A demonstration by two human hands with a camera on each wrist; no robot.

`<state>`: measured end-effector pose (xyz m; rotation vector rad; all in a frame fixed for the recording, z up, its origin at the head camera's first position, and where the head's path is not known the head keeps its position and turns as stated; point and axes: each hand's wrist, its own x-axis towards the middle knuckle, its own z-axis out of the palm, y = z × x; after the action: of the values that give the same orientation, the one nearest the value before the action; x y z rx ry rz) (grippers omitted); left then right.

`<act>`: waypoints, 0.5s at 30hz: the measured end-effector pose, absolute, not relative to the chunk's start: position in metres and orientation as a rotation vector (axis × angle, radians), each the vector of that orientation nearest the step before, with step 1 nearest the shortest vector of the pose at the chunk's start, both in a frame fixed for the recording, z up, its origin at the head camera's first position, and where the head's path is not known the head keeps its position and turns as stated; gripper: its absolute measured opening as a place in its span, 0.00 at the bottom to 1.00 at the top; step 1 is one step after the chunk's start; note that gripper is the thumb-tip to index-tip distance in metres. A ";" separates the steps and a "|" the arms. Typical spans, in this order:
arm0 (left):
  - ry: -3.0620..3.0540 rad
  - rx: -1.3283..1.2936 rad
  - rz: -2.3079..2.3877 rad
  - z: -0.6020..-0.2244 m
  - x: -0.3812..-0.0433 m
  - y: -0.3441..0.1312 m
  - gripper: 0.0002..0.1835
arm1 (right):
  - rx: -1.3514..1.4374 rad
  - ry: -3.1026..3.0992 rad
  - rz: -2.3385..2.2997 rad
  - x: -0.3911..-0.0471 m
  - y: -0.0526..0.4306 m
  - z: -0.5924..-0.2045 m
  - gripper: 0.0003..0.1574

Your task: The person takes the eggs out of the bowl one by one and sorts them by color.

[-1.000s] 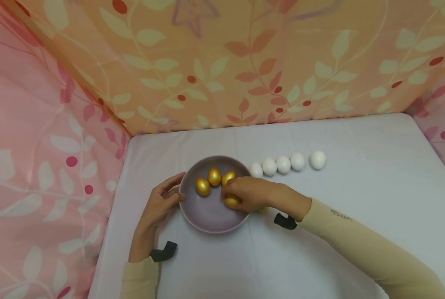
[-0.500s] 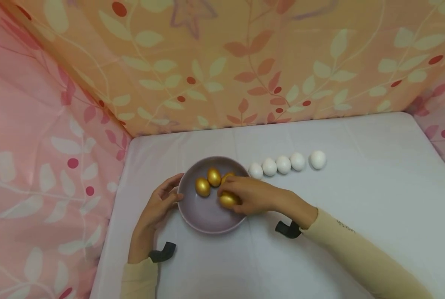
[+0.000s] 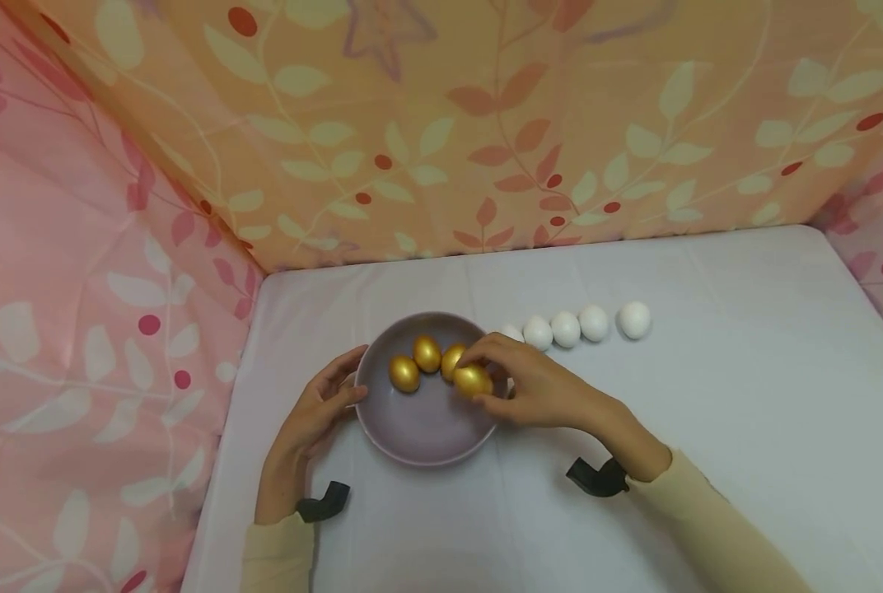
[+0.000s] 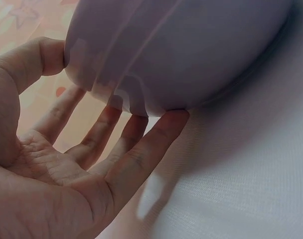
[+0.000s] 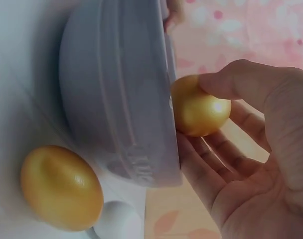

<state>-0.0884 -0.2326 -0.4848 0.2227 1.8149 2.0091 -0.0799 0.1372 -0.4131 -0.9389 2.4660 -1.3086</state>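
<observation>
Currently | left hand (image 3: 324, 401) grips round, ridged bowl (image 3: 422, 436) | right hand (image 3: 541, 385) pinches smooth, glossy golden egg (image 3: 471, 381)

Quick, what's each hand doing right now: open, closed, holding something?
Left hand: open, fingertips touching the side of the bowl.
Right hand: closed on a golden egg, holding it between thumb and fingers.

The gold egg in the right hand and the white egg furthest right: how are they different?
The gold egg gleams gold; the white egg is white. The right hand holds the gold egg; the white egg rests on the table. Both are rounded.
</observation>
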 end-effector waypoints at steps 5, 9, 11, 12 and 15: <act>1.818 0.230 1.995 -0.483 -0.088 -0.233 0.35 | -0.896 2.463 -1.430 -0.075 0.146 -0.415 0.28; 1.809 0.233 1.993 -0.482 -0.088 -0.233 0.35 | -0.872 2.454 -1.500 -0.072 0.152 -0.418 0.28; 1.804 0.226 1.994 -0.482 -0.088 -0.233 0.35 | -0.861 2.448 -1.537 -0.070 0.155 -0.420 0.28; 1.801 0.224 1.994 -0.482 -0.088 -0.233 0.35 | -0.853 2.449 -1.551 -0.069 0.156 -0.421 0.28; 1.801 0.212 1.992 -0.481 -0.087 -0.233 0.35 | -0.811 2.466 -1.589 -0.064 0.161 -0.424 0.30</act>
<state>-0.0875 -0.2331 -0.4815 0.2122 1.8005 1.9917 -0.0642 0.1610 -0.4238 -0.8108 2.4656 -1.5891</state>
